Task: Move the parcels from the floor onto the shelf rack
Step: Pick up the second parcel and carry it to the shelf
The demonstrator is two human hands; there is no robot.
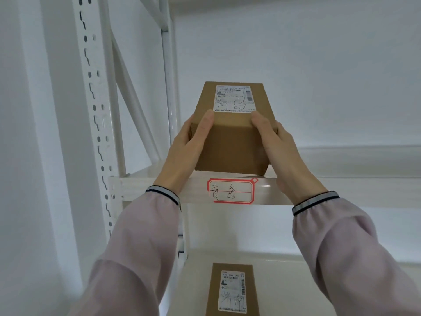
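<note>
Nearest us, at 6 o'clock, a second cardboard parcel (232, 290) lies flat on the lower shelf (330, 281) of the white shelf rack (95, 133), its shipping label facing up. Our two pale pink sleeves (136, 247) rise past it toward the shelf above. On the front edge of the upper shelf (341, 190), at the middle of the view, a red-bordered tag (230, 190) carries handwritten characters. Just above that tag we hold the cardboard parcel (230, 142), its base resting on the upper shelf near the front edge. Our left hand (189, 147) grips its 9 o'clock side, thumb curled over the top edge; our right hand (280, 151) grips the 3 o'clock side the same way. The fingers beyond each thumb are hidden behind the box. A white shipping label (234, 98) with handwriting sits on the parcel's top face, toward 12 o'clock. Behind everything stands a plain white wall (319, 65).
</note>
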